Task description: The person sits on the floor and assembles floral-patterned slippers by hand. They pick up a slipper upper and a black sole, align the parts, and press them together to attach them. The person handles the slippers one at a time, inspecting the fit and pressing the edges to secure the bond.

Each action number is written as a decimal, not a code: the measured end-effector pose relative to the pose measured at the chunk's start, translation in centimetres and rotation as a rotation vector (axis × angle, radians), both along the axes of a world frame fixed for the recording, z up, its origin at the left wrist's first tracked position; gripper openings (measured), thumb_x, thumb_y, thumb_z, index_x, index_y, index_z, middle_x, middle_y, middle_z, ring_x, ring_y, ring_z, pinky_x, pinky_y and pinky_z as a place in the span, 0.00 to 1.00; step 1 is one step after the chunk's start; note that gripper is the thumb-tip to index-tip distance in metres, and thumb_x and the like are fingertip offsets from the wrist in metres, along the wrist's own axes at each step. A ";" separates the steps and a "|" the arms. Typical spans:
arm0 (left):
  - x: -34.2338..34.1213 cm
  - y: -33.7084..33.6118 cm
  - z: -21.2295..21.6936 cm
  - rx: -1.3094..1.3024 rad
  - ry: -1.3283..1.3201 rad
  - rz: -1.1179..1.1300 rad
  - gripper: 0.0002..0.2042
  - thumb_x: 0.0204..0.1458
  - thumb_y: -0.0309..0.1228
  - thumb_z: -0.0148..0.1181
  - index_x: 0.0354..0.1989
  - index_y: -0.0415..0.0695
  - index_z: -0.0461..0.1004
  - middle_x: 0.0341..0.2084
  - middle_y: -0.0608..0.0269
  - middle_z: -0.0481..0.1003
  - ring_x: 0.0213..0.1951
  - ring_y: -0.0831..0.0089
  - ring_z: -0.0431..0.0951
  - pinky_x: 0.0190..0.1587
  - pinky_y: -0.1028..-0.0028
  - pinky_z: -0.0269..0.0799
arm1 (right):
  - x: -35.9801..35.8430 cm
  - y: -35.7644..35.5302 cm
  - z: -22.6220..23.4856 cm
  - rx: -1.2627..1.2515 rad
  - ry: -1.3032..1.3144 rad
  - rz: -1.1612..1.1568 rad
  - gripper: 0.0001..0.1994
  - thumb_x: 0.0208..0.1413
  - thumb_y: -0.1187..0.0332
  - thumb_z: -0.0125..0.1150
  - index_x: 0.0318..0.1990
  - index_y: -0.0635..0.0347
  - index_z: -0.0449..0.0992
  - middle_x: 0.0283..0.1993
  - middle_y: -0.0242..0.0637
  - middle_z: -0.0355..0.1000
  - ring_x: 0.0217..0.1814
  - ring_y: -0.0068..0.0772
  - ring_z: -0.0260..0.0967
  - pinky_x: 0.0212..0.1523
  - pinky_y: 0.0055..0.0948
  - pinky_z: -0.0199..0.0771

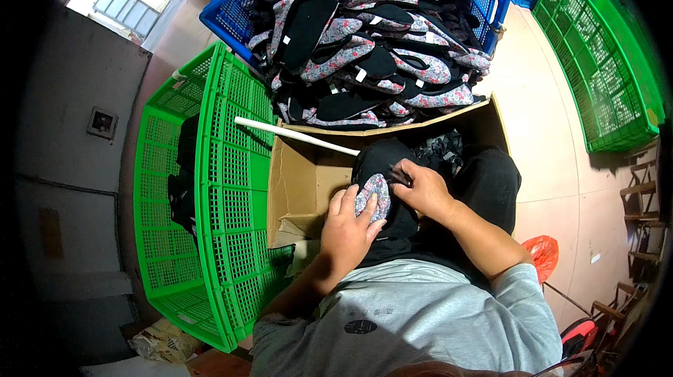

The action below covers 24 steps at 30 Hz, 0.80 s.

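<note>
My left hand [346, 230] presses its fingers over a small floral cloth slipper [371, 197], grey with red flowers, against my black-trousered leg. Just right of it, my right hand [425, 189] is closed in a pinch beside the slipper. Something dark shows at its fingertips, but against the black cloth I cannot make out what it is. A white rod [294, 135] slants from the upper left and ends at my knee. Beneath and in front of my legs is an open cardboard box [294, 177] with black crumpled plastic [442, 150] inside.
Beyond the box, a blue crate [233, 18] is heaped with floral slippers [378, 54] with black soles. A green crate [228, 187] stands close on my left, dark items inside. Another green crate [596, 61] is far right. A red plastic bag [542, 254] lies near my right elbow.
</note>
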State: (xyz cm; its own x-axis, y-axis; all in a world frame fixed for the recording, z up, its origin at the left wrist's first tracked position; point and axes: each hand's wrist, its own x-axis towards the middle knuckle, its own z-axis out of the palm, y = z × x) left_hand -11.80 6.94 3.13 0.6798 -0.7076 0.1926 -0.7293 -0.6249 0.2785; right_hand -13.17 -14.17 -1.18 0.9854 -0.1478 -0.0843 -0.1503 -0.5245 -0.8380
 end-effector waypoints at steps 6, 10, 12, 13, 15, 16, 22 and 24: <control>1.6 -0.1 -2.1 -0.134 -0.022 0.044 0.23 0.45 0.35 0.70 0.52 0.44 0.77 0.54 0.44 0.67 0.53 0.45 0.67 0.56 0.55 0.66 | 0.2 -0.3 -1.2 0.192 -0.127 0.158 0.09 0.53 0.70 0.64 0.39 0.60 0.73 0.31 0.49 0.74 0.34 0.53 0.74 0.34 0.41 0.72; 2.6 -0.5 -3.4 -0.183 -0.035 0.104 0.22 0.47 0.32 0.69 0.52 0.43 0.77 0.53 0.45 0.67 0.52 0.46 0.67 0.54 0.55 0.66 | 0.4 -0.3 -1.2 0.197 -0.153 0.218 0.09 0.54 0.70 0.64 0.39 0.60 0.72 0.32 0.49 0.74 0.34 0.53 0.74 0.34 0.40 0.72; 3.5 -0.7 -3.9 -0.200 -0.033 0.116 0.21 0.48 0.30 0.68 0.52 0.42 0.77 0.52 0.45 0.67 0.51 0.46 0.67 0.53 0.56 0.66 | 0.5 -0.4 -1.2 0.242 -0.153 0.254 0.09 0.54 0.70 0.65 0.38 0.61 0.72 0.32 0.49 0.74 0.35 0.54 0.74 0.34 0.39 0.72; 4.0 -0.8 -4.3 -0.206 -0.039 0.123 0.21 0.48 0.30 0.68 0.52 0.42 0.77 0.51 0.45 0.67 0.51 0.46 0.67 0.53 0.56 0.66 | 0.5 -0.4 -1.3 0.271 -0.161 0.270 0.09 0.54 0.71 0.65 0.38 0.61 0.71 0.32 0.49 0.74 0.35 0.54 0.74 0.34 0.39 0.72; 5.1 -1.0 -5.1 -0.226 -0.036 0.153 0.18 0.47 0.28 0.66 0.49 0.41 0.78 0.50 0.48 0.67 0.51 0.50 0.67 0.53 0.58 0.66 | 0.6 -0.2 -1.2 0.305 -0.170 0.302 0.09 0.53 0.72 0.65 0.38 0.62 0.71 0.33 0.49 0.74 0.35 0.54 0.74 0.34 0.38 0.72; 5.9 -1.0 -5.8 -0.230 -0.011 0.168 0.17 0.47 0.27 0.66 0.48 0.41 0.79 0.49 0.49 0.68 0.50 0.50 0.67 0.52 0.59 0.67 | 0.6 -0.1 -1.1 0.308 -0.172 0.315 0.09 0.53 0.72 0.64 0.38 0.62 0.71 0.33 0.49 0.74 0.35 0.54 0.74 0.34 0.38 0.72; 9.4 -2.3 -7.5 -0.184 -0.062 0.198 0.09 0.45 0.27 0.67 0.36 0.41 0.79 0.41 0.54 0.68 0.45 0.53 0.68 0.48 0.59 0.68 | 1.3 0.5 -1.3 0.269 -0.168 0.319 0.08 0.53 0.74 0.64 0.37 0.64 0.70 0.33 0.49 0.74 0.35 0.52 0.73 0.35 0.38 0.72; 10.1 -2.9 -7.9 -0.121 -0.122 0.217 0.08 0.46 0.28 0.65 0.35 0.43 0.79 0.40 0.57 0.68 0.45 0.55 0.69 0.46 0.60 0.69 | 1.6 0.5 -1.2 0.279 -0.159 0.305 0.09 0.53 0.74 0.64 0.37 0.64 0.69 0.32 0.49 0.74 0.35 0.53 0.73 0.35 0.38 0.71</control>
State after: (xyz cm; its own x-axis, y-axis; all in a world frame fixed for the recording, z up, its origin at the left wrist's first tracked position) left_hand -1.68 4.02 -4.73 0.7795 -0.5150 0.3565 -0.6149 -0.7376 0.2790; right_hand -11.60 -13.70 -2.40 0.9843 0.1587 0.0767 0.1187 -0.2749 -0.9541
